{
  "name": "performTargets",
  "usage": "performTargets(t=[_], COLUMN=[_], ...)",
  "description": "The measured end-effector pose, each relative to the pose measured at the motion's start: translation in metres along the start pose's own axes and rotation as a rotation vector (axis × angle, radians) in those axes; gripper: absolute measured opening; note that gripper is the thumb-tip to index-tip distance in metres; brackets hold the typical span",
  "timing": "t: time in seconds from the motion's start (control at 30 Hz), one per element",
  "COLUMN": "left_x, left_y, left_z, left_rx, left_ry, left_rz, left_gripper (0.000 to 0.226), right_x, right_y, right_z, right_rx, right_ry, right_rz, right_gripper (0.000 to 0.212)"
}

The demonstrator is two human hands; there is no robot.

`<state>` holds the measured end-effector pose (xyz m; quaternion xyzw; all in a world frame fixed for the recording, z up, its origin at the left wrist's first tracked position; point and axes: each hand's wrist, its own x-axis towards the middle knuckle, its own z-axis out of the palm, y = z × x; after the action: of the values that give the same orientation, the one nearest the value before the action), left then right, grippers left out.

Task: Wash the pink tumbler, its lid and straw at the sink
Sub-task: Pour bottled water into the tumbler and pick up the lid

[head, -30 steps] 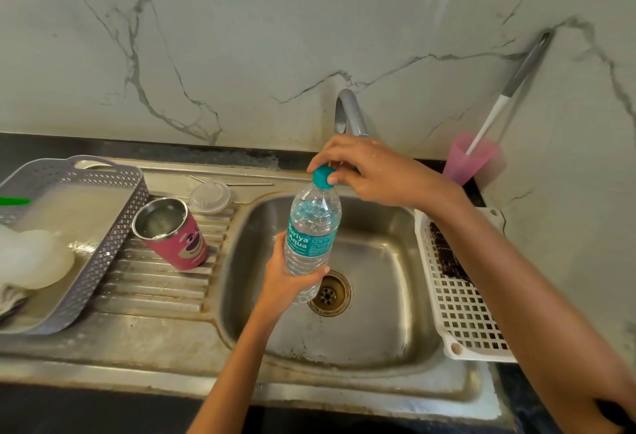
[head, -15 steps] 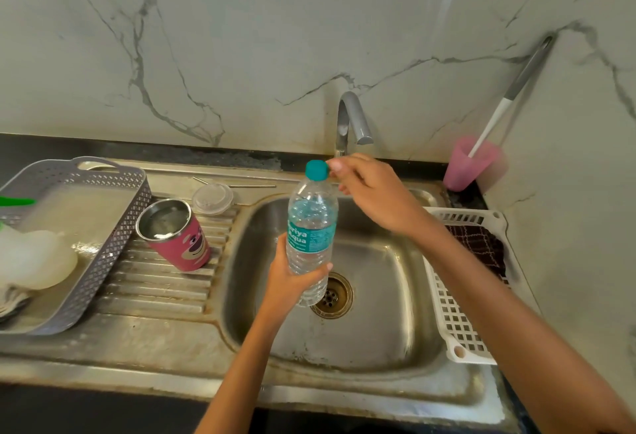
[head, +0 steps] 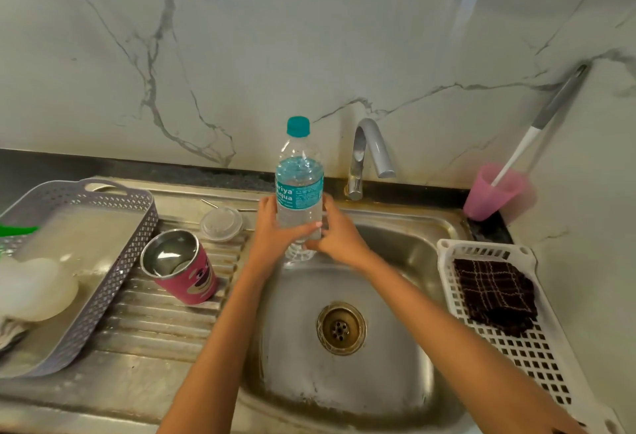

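Fingers of left hand and right hand curl round the capped water bottle mid-frame; washing seems unstarted, so next likely uncap and rinse the pink tumbler.

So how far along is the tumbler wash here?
Done: the lid is off the pink tumbler; both sit on the drainboard, the straw behind them. In hand: left hand and right hand hold the capped water bottle upright. Left: seemingly all the washing; the tap is dry.
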<state>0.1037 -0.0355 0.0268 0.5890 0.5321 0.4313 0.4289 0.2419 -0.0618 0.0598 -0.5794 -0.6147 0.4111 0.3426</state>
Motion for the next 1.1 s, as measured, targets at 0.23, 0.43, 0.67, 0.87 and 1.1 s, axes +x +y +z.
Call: performTargets(t=[0.23,0.43,0.67,0.87,1.1], left_x=[0.087,0.134,0.148,0.14,0.068], left_y=[0.02,0.007,-0.002,-0.012,-0.01], left_z=[-0.003,0.004,0.009,0.007,0.011], left_rx=[0.028,0.031,-0.007,0.018,-0.017], left_ry=[0.037,0.006,-0.027,-0.026,0.123], left_rz=[0.064,0.057,0.062,-0.038,-0.088], left_gripper=[0.082,0.097,0.093,0.092,0.076], right_x=[0.089,0.136,0.156,0.155,0.119], right_y=[-0.006,0.012,0.028,0.022,0.019], right_z=[-0.004,0.0,0.004,0.007,-0.005], right_rx=[-0.022,-0.015,-0.06,-0.052,-0.151], right_ry=[0.212,0.298,0.328,0.3,0.262], right_rz=[-0.06,-0.054,-0.042,-0.058,-0.01], right_gripper=[0.076,0.078,0.077,0.07,0.08])
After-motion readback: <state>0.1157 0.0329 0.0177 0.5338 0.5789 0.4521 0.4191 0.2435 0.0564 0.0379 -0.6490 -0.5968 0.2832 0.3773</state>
